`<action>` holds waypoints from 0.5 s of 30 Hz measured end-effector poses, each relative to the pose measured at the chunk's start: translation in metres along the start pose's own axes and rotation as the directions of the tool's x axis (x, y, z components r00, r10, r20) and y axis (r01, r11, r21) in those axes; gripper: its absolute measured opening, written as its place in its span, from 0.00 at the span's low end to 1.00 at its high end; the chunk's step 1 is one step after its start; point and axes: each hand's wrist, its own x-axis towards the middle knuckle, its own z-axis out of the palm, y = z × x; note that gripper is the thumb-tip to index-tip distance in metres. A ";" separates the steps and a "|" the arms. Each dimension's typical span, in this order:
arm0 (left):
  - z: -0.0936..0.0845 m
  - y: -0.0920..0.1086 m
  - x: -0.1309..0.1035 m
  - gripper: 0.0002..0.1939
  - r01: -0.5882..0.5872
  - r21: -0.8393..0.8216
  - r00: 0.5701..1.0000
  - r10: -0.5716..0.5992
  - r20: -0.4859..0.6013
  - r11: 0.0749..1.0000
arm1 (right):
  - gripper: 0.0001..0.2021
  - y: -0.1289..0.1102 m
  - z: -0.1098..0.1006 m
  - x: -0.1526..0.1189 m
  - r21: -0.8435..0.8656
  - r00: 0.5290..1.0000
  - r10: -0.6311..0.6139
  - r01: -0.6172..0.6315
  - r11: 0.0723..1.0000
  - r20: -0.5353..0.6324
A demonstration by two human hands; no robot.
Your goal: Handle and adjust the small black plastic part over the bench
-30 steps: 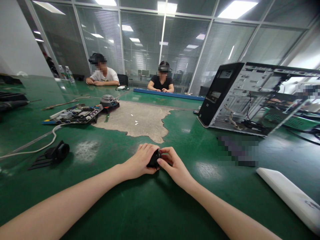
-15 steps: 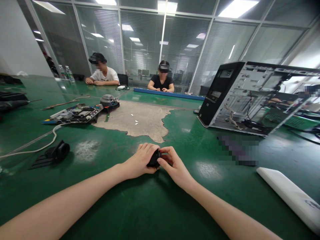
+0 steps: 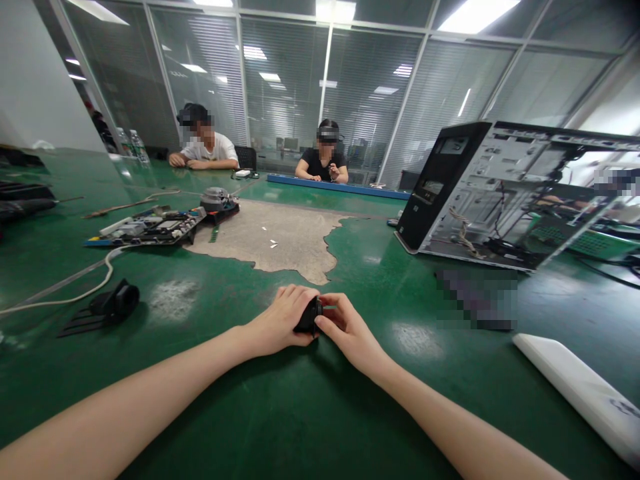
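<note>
A small black part (image 3: 307, 319), dark and partly hidden by fingers, is held between my two hands just above the green table (image 3: 240, 413). My left hand (image 3: 283, 317) wraps round it from the left, with the fingers over its top and the thumb below. From the right, my right hand (image 3: 347, 327) pinches its edge between thumb and fingertips. Its exact kind cannot be made out. Farther left lies a black plastic piece (image 3: 117, 303) with a round ring and flat prongs.
An open computer case (image 3: 450, 193) stands at the right, with a white slab-like object (image 3: 575, 393) nearer me. At the left are a circuit board (image 3: 150, 227) and a pale cable (image 3: 107, 273). A bare, peeled patch (image 3: 285, 233) marks the table. Two people sit across it.
My hands and the black part stay almost in place. Across the table, the person in the dark shirt has raised one hand.
</note>
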 end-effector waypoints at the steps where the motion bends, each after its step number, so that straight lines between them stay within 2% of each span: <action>1: 0.000 0.000 0.000 0.28 -0.001 0.000 1.000 0.001 0.002 1.000 | 0.11 0.000 0.000 0.000 -0.005 1.000 0.005 -0.004 1.000 0.009; 5: 0.000 -0.001 0.000 0.28 -0.006 -0.004 1.000 0.006 0.004 1.000 | 0.12 0.000 -0.001 -0.002 0.012 0.998 -0.010 0.009 1.000 0.059; 10: -0.001 0.000 0.000 0.26 0.001 -0.010 1.000 -0.001 0.000 1.000 | 0.09 0.002 0.000 -0.002 0.061 0.999 -0.026 0.025 0.998 0.024; 15: 0.000 0.000 0.000 0.27 0.004 -0.005 1.000 -0.004 0.007 1.000 | 0.13 0.001 -0.001 -0.001 0.001 1.000 -0.010 0.010 1.000 0.016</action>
